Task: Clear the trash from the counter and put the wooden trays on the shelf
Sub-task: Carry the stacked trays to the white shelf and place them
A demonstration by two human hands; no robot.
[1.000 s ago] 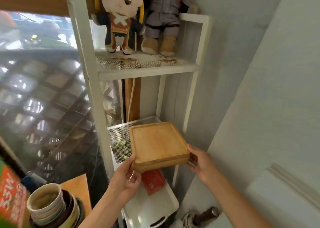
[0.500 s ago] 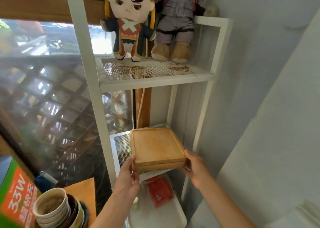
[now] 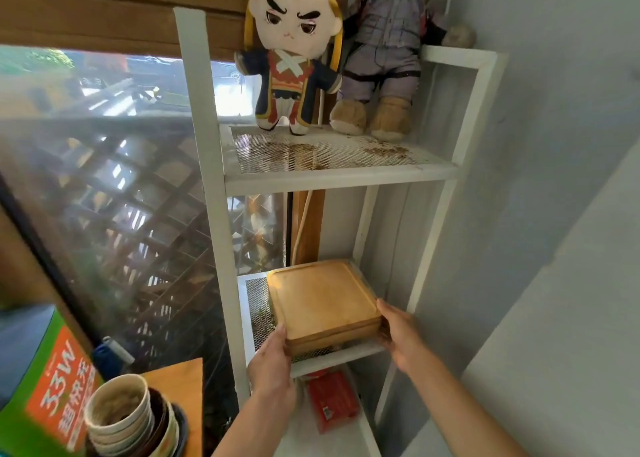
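a: two bare hands hold a stack of wooden trays (image 3: 320,300) on the middle mesh tier of a white metal shelf (image 3: 337,176) set beside a window.

b: how do the hands stand?

a: the left hand (image 3: 272,363) clasps the stack's near left corner, fingers closed around the edge. the right hand (image 3: 398,335) presses against the near right corner, its fingers wrapped onto the side of the stack.

b: and the trays themselves?

a: square, pale wood, with a groove running round the top face. at least two lie one on the other, sitting flat on the mesh towards the right of the tier, the near edge reaching the tier's front rail. whether their full weight rests on the mesh cannot be told.

b: what else is on the shelf?

a: on the tier above, a plush doll (image 3: 292,58) in a dark robe stands beside a second plush figure (image 3: 384,61) in grey clothes; brown specks lie scattered on that mesh. on the tier below, a red packet (image 3: 332,401) lies on a white surface.

b: and to the left?

a: at the lower left, a stack of used paper bowls (image 3: 119,418) sits on a wooden surface, just beside a green and orange box (image 3: 52,370) with printed characters. behind them the window (image 3: 104,196) shows a wooden lattice outside.
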